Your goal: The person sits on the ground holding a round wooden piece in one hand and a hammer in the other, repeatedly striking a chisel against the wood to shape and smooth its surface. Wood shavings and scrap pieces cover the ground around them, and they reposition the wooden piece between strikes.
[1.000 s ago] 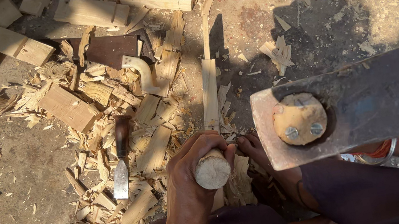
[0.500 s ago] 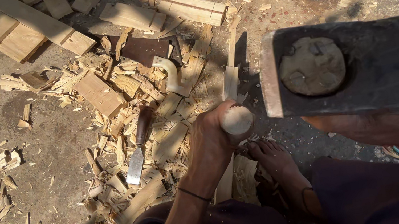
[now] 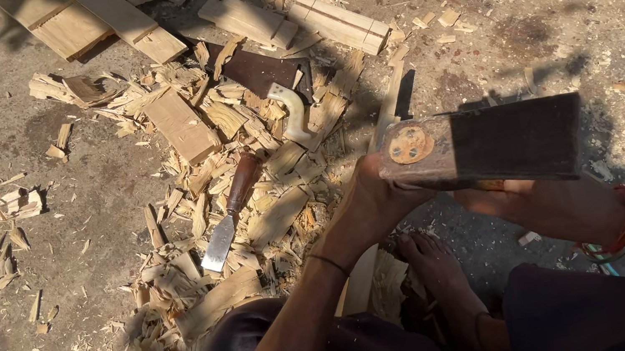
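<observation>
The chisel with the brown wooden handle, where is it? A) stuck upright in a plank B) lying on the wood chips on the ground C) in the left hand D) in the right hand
B: the brown-handled chisel lies flat on the pale wood chips, apart from both hands; the left hand and right hand are at the dark metal hammer head.

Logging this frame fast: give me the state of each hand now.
Left hand: closed around a wooden peg, now hidden under the mallet.
Right hand: under the mallet, gripping its handle; fingers mostly hidden.
</observation>
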